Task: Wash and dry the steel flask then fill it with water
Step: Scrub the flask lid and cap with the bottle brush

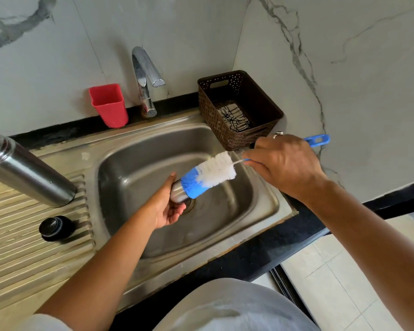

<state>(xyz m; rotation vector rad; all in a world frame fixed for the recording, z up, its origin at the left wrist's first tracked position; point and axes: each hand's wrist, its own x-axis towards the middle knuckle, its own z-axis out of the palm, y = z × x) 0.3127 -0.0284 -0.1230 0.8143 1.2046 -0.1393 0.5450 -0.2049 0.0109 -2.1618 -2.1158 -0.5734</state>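
The steel flask (pixel 31 173) stands without its cap on the ribbed drainboard at the left. Its black stopper (pixel 55 228) lies in front of it. My left hand (pixel 165 206) grips a small steel cup (pixel 178 192), apparently the flask's lid, over the sink basin (pixel 153 144) near the drain. My right hand (pixel 285 163) holds the blue handle of a bottle brush (pixel 213 173). The brush's blue tip bristles are at the cup's mouth, and the white bristles are outside it.
A chrome tap (pixel 145 75) stands behind the sink; no water is running. A red plastic cup (pixel 109 105) sits left of the tap. A brown woven basket (pixel 239 108) with a patterned cloth (pixel 234 118) inside stands at the sink's back right corner, against the marble wall.
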